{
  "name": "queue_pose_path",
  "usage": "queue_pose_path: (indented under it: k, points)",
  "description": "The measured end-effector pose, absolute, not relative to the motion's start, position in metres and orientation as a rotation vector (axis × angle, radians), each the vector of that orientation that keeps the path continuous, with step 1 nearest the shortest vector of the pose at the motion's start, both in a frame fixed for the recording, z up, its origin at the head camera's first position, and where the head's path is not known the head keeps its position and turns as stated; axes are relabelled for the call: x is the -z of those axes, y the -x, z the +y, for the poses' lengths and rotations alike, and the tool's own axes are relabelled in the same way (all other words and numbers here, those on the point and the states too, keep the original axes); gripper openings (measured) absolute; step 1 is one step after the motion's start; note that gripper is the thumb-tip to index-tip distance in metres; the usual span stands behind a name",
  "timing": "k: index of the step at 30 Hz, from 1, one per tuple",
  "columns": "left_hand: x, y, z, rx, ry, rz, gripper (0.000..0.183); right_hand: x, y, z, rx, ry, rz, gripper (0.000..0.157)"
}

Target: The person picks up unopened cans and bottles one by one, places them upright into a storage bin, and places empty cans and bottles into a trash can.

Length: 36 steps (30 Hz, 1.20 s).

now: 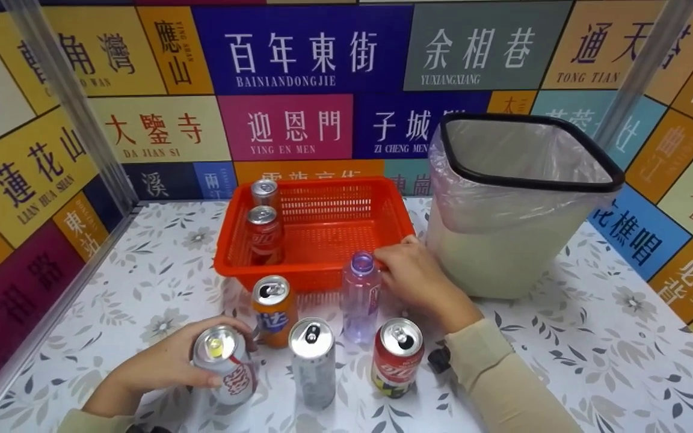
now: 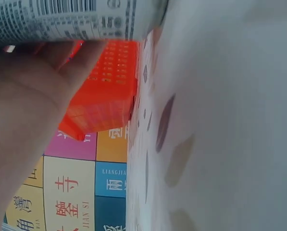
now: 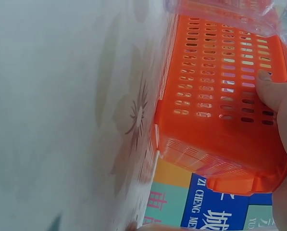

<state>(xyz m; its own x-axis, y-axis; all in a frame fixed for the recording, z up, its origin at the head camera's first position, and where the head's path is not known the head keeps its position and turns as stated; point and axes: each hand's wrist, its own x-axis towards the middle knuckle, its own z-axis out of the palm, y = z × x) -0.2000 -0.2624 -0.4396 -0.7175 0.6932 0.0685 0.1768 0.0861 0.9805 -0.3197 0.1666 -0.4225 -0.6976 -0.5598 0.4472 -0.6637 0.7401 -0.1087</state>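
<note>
My left hand (image 1: 169, 361) is wrapped round a silver-white soda can (image 1: 226, 367) with red print, standing on the table at the front left. In the left wrist view the can's barcode side (image 2: 76, 21) lies above the fingers. My right hand (image 1: 415, 276) holds the front right corner of a red plastic basket (image 1: 316, 273); its thumb (image 3: 268, 89) lies against the slotted wall in the right wrist view. Two cans stand inside the basket at the left, a red one (image 1: 265, 234) in front of another can (image 1: 264, 191).
An orange can (image 1: 274, 313), a tall silver can (image 1: 313, 364), a clear purple bottle (image 1: 360, 300) without a cap and a red can (image 1: 397, 358) stand before the basket. A lined trash bin (image 1: 503, 240) stands at the right. The cloth (image 1: 617, 361) is floral.
</note>
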Motion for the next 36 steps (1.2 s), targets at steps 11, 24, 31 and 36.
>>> queue_pose_path:
  k: [11,24,31,36]
  points:
    - [0.4419,0.2051,-0.2525,-1.719,-0.956,1.826,0.044,0.4198,0.3229,0.1722,-0.344,-0.909,-2.577,0.011]
    - [0.4411,0.206,-0.2555,-1.738,-0.978,1.762,0.037,0.4225,0.323,0.1666,-0.334,-0.936,-2.534,0.004]
    - [0.4414,0.2027,-0.2577,-1.718,-0.903,1.791,0.039,0.4247,0.3239,0.1632,-0.347,-0.925,-2.571,0.005]
    - [0.4416,0.2024,-0.2554,-1.724,-0.906,1.789,0.04,0.4237,0.3236,0.1641,-0.354,-0.926,-2.572,0.006]
